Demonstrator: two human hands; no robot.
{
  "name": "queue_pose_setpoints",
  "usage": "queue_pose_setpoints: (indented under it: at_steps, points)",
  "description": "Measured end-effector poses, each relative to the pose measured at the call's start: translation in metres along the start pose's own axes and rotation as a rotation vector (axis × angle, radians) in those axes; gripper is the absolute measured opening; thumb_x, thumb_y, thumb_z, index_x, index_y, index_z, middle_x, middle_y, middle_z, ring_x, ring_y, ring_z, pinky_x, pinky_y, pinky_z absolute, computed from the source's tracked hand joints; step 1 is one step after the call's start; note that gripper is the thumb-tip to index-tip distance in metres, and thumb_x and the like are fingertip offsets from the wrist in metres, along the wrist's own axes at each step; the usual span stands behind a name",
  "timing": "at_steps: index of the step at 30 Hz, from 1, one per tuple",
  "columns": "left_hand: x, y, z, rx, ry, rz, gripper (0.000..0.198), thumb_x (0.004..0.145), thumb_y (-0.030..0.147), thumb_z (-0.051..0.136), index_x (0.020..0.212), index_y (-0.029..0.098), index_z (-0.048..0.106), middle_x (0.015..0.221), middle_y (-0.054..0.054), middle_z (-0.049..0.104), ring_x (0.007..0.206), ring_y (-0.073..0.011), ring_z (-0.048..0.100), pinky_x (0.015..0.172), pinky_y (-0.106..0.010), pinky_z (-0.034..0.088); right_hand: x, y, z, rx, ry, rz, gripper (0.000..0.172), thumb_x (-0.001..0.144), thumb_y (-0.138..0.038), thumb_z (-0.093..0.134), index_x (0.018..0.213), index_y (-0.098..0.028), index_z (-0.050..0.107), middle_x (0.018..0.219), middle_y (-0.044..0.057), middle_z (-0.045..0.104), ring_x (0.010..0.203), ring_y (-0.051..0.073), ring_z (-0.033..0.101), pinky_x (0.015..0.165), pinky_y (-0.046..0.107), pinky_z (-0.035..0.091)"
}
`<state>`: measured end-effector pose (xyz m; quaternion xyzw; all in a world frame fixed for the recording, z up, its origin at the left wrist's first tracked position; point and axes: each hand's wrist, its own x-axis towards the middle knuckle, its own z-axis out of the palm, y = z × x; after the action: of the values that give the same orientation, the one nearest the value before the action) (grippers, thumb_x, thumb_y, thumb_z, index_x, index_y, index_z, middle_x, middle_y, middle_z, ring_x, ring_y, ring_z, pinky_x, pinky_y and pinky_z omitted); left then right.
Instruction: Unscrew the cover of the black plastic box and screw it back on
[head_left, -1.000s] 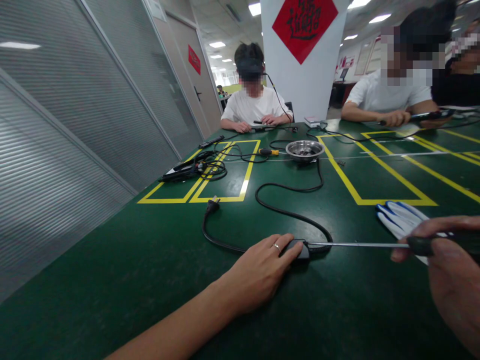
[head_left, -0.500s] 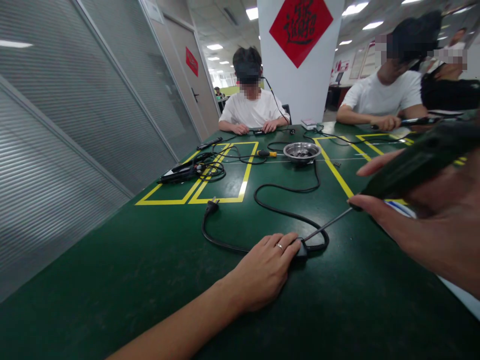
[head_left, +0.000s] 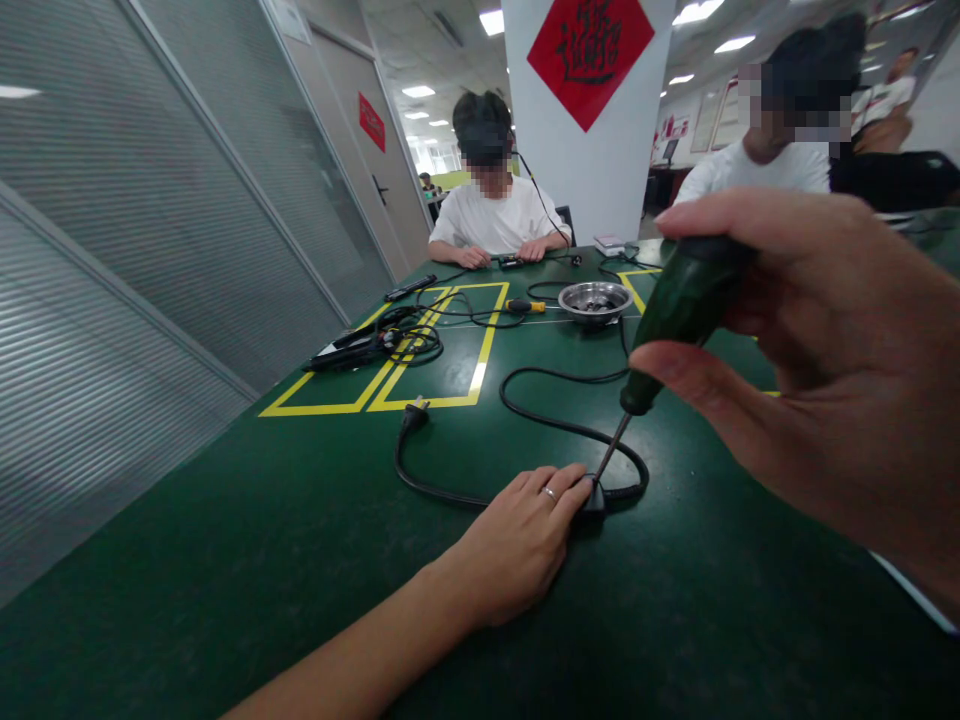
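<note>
My left hand point(head_left: 525, 545) lies over a small black box point(head_left: 594, 507) in line with a power cord point(head_left: 442, 489), its fingers closed round it against the table. Only the box's right end shows past my fingertips. In my right hand point(head_left: 840, 390) is a screwdriver point(head_left: 679, 310) with a dark green handle, gripped between thumb and fingers. Its metal shaft slants down steeply, and the tip meets the top of the box beside my left fingertips. I cannot make out a screw there. A two-pin plug point(head_left: 415, 413) ends the cord on the left.
A metal bowl point(head_left: 595, 300) with small dark parts stands farther back, beside a yellow-and-black screwdriver point(head_left: 525, 306). Coiled cables and a black device point(head_left: 352, 348) lie at left on yellow-taped rectangles. A person in white point(head_left: 499, 215) sits opposite; another person point(head_left: 780, 170) sits at right.
My right hand has swung left and up, bringing the screwdriver from a low slant to a steeper angle over the box. My left hand keeps its hold; the view has shifted slightly.
</note>
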<state>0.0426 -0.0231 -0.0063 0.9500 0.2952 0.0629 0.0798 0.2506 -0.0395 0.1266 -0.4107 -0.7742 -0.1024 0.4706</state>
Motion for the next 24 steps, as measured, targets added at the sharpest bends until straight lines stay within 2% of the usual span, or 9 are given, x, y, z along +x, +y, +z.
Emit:
queue_pose_setpoints:
  at_steps: [3,8,13,16,20,24]
  points:
    - [0.000,0.000,0.001,-0.014,0.011,-0.001,0.050,0.089,0.008,0.042,0.137,0.015,0.032,0.143,-0.013,0.039,0.124,-0.0277,0.043,0.103,-0.046,0.039,0.001,0.001,-0.002,0.007,-0.037,0.041,0.044,0.090,-0.023,0.046,0.133,-0.030,0.045,0.130,-0.009,0.054,0.115,0.009,0.054,0.104,0.023,0.043]
    - [0.000,-0.001,0.001,-0.021,0.006,-0.002,0.051,0.088,0.007,0.043,0.137,0.016,0.032,0.144,-0.012,0.037,0.125,-0.0278,0.041,0.105,-0.046,0.037,0.002,0.007,-0.001,0.081,0.029,0.059,0.051,0.078,-0.028,0.066,0.127,-0.030,0.051,0.125,-0.007,0.056,0.108,0.014,0.059,0.095,0.027,0.051]
    - [0.000,-0.002,0.003,-0.016,-0.006,-0.008,0.053,0.087,0.007,0.044,0.138,0.015,0.031,0.145,-0.012,0.035,0.127,-0.0279,0.039,0.107,-0.045,0.035,0.001,0.002,-0.005,0.061,-0.010,0.063,0.044,0.087,-0.020,0.052,0.128,-0.035,0.050,0.121,-0.012,0.059,0.106,0.009,0.060,0.093,0.021,0.050]
    - [-0.001,-0.002,0.005,-0.017,0.002,-0.006,0.053,0.087,0.007,0.043,0.138,0.015,0.031,0.145,-0.012,0.035,0.127,-0.0280,0.040,0.106,-0.046,0.035,0.003,-0.002,-0.005,0.108,-0.017,0.069,0.043,0.085,-0.023,0.058,0.125,-0.037,0.051,0.117,-0.013,0.061,0.098,0.008,0.063,0.087,0.020,0.053]
    - [-0.001,-0.002,0.005,-0.021,0.011,-0.010,0.053,0.088,0.007,0.043,0.139,0.016,0.030,0.146,-0.012,0.035,0.126,-0.0279,0.040,0.105,-0.046,0.036,0.002,-0.002,-0.001,0.044,0.036,0.059,0.040,0.085,-0.029,0.059,0.124,-0.036,0.052,0.118,-0.012,0.060,0.102,0.009,0.062,0.090,0.022,0.053]
    - [-0.001,-0.001,0.003,-0.013,-0.001,-0.005,0.052,0.088,0.007,0.043,0.138,0.015,0.032,0.145,-0.013,0.035,0.127,-0.0281,0.040,0.106,-0.046,0.036,0.000,-0.005,0.000,-0.010,0.031,0.049,0.042,0.086,-0.030,0.056,0.127,-0.034,0.051,0.113,-0.012,0.063,0.095,0.004,0.063,0.083,0.012,0.051]
